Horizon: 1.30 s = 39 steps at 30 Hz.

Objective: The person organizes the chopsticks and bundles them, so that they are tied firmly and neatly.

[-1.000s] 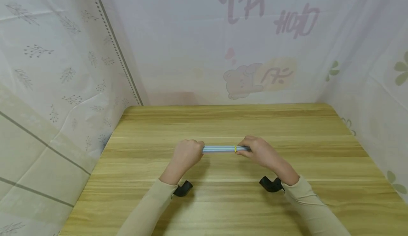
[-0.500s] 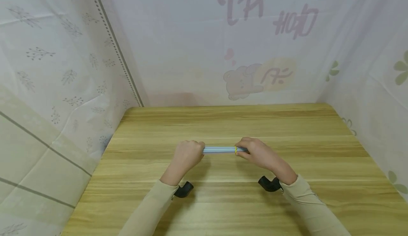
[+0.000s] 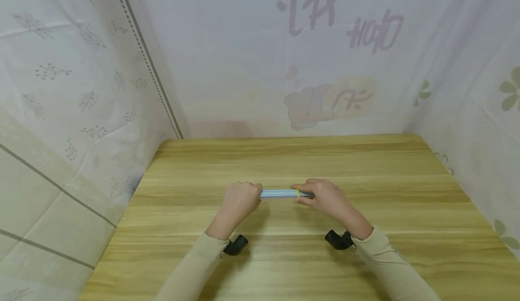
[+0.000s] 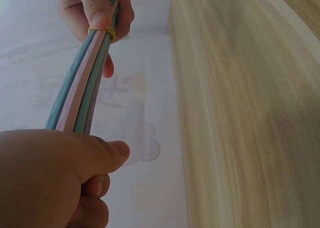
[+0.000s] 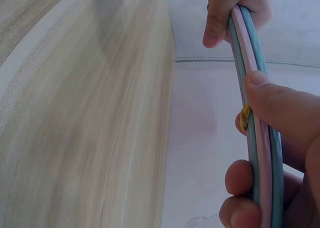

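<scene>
A bundle of pastel pencils (image 3: 278, 194) is held level above the table, blue-green, pink and green sides showing in the left wrist view. My left hand (image 3: 241, 201) grips its left end in a fist that hides that end. Toward the other end, a yellow rubber band (image 5: 244, 118) circles the pencils. My right hand (image 3: 329, 199) holds the bundle at this band, fingers curled underneath. In the right wrist view its thumb (image 5: 280, 101) lies along the pencils just past the band. The right hand partly covers the bundle's right end.
Below the hands spreads a wood-grain table (image 3: 284, 269). Printed curtains (image 3: 227, 66) stand along its back and both sides. A black curved piece (image 3: 236, 245) sticks out at the left wrist, and a similar black piece (image 3: 338, 240) at the right wrist.
My right hand has shifted slightly left along the pencils, its fingertips now reaching past the rubber band. The left hand keeps its grip, and both hands sit slightly lower in the head view.
</scene>
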Motion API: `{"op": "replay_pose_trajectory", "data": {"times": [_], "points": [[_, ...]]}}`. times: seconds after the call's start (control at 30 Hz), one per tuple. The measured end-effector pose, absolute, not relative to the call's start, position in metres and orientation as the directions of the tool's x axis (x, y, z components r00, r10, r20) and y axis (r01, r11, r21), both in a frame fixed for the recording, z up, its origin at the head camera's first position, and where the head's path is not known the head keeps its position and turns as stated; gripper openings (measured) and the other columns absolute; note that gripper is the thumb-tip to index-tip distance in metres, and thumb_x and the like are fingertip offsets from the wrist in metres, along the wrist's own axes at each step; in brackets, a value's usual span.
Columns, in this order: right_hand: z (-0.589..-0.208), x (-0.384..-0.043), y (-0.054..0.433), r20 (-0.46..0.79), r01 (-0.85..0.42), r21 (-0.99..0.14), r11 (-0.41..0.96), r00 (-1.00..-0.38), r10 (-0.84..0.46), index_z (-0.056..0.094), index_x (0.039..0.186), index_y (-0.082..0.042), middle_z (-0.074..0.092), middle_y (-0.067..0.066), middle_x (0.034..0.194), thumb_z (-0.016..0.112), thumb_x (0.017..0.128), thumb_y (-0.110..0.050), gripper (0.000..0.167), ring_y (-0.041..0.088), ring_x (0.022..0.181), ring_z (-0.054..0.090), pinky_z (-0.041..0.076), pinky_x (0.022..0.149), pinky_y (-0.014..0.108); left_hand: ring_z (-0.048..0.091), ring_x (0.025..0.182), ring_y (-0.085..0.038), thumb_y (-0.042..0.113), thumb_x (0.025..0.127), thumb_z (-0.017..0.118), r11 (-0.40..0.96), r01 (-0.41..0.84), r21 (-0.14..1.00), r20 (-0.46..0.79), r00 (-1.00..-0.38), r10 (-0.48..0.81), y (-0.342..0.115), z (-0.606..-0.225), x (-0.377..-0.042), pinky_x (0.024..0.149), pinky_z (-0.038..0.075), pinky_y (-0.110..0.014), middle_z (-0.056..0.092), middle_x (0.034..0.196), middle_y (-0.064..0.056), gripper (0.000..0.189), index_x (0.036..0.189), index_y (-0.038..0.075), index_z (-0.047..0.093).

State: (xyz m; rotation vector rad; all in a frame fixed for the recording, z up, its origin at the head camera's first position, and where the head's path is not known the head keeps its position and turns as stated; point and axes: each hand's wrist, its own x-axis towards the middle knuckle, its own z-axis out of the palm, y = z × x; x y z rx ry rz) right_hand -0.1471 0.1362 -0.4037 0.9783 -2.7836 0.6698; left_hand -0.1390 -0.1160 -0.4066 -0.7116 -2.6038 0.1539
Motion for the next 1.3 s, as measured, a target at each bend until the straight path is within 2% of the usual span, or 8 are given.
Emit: {"op": "replay_pose_trajectory", "data": {"times": [0.3, 0.57, 0.7, 0.8, 0.93, 1.1, 1.3], "points": [[-0.410, -0.148, 0.132, 0.382, -0.695, -0.175, 0.697, -0.701, -0.603, 0.066, 0.122, -0.023, 0.055, -0.007, 0.063, 0.075, 0.077, -0.040, 0.049, -0.003, 0.047, 0.033, 0.031, 0.045, 0.015, 0.021, 0.045, -0.005, 0.025, 0.075, 0.080, 0.863, 0.461, -0.207, 0.379, -0.776, 0.505, -0.116, -0.408, -0.137, 0.037, 0.020, -0.019, 0.039, 0.048, 0.007, 0.034, 0.060, 0.016, 0.050], [-0.410, -0.148, 0.129, 0.396, -0.711, -0.143, 0.689, -0.679, -0.618, 0.064, 0.125, -0.023, 0.059, -0.005, 0.062, 0.072, 0.077, -0.047, 0.055, -0.004, 0.046, 0.036, 0.034, 0.047, 0.014, 0.023, 0.044, -0.005, 0.024, 0.076, 0.080, 0.861, 0.472, -0.188, 0.371, -0.777, 0.508, -0.115, -0.408, -0.138, 0.037, 0.022, -0.020, 0.044, 0.049, 0.006, 0.032, 0.061, 0.015, 0.053], [-0.407, -0.147, 0.132, 0.374, -0.695, -0.186, 0.695, -0.704, -0.604, 0.064, 0.125, -0.018, 0.070, 0.000, 0.078, 0.073, 0.077, -0.045, 0.055, -0.003, 0.048, 0.038, 0.036, 0.049, 0.015, 0.021, 0.045, -0.005, 0.023, 0.076, 0.079, 0.858, 0.482, -0.179, 0.377, -0.771, 0.513, -0.115, -0.407, -0.138, 0.038, 0.020, -0.019, 0.042, 0.048, 0.006, 0.034, 0.060, 0.015, 0.051], [-0.404, -0.146, 0.136, 0.323, -0.654, -0.267, 0.708, -0.753, -0.573, 0.066, 0.121, -0.016, 0.070, 0.002, 0.089, 0.074, 0.079, -0.040, 0.050, -0.001, 0.052, 0.041, 0.039, 0.052, 0.018, 0.021, 0.045, -0.005, 0.022, 0.076, 0.079, 0.858, 0.485, -0.172, 0.372, -0.774, 0.512, -0.115, -0.405, -0.138, 0.038, 0.020, -0.019, 0.040, 0.048, 0.006, 0.034, 0.060, 0.015, 0.049], [-0.401, -0.146, 0.144, 0.263, -0.600, -0.355, 0.717, -0.800, -0.539, 0.071, 0.112, -0.015, 0.061, -0.004, 0.085, 0.073, 0.082, -0.033, 0.035, 0.000, 0.059, 0.043, 0.041, 0.056, 0.020, 0.021, 0.045, -0.005, 0.020, 0.077, 0.078, 0.861, 0.480, -0.170, 0.364, -0.781, 0.507, -0.116, -0.405, -0.139, 0.038, 0.020, -0.019, 0.037, 0.048, 0.006, 0.035, 0.059, 0.015, 0.048], [-0.399, -0.146, 0.148, 0.247, -0.604, -0.401, 0.689, -0.796, -0.553, 0.072, 0.103, -0.015, 0.063, -0.006, 0.089, 0.071, 0.085, -0.029, 0.024, 0.000, 0.066, 0.048, 0.044, 0.059, 0.021, 0.020, 0.045, -0.005, 0.019, 0.077, 0.076, 0.862, 0.475, -0.177, 0.367, -0.781, 0.506, -0.117, -0.406, -0.140, 0.038, 0.018, -0.019, 0.035, 0.048, 0.006, 0.035, 0.058, 0.015, 0.047], [-0.399, -0.147, 0.145, 0.207, -0.635, -0.414, 0.652, -0.763, -0.612, 0.070, 0.106, -0.012, 0.064, -0.006, 0.092, 0.067, 0.089, -0.025, 0.021, 0.002, 0.074, 0.053, 0.048, 0.065, 0.023, 0.020, 0.045, -0.005, 0.022, 0.077, 0.077, 0.861, 0.475, -0.182, 0.360, -0.782, 0.508, -0.117, -0.406, -0.139, 0.038, 0.019, -0.019, 0.037, 0.048, 0.007, 0.035, 0.059, 0.015, 0.048]]}}
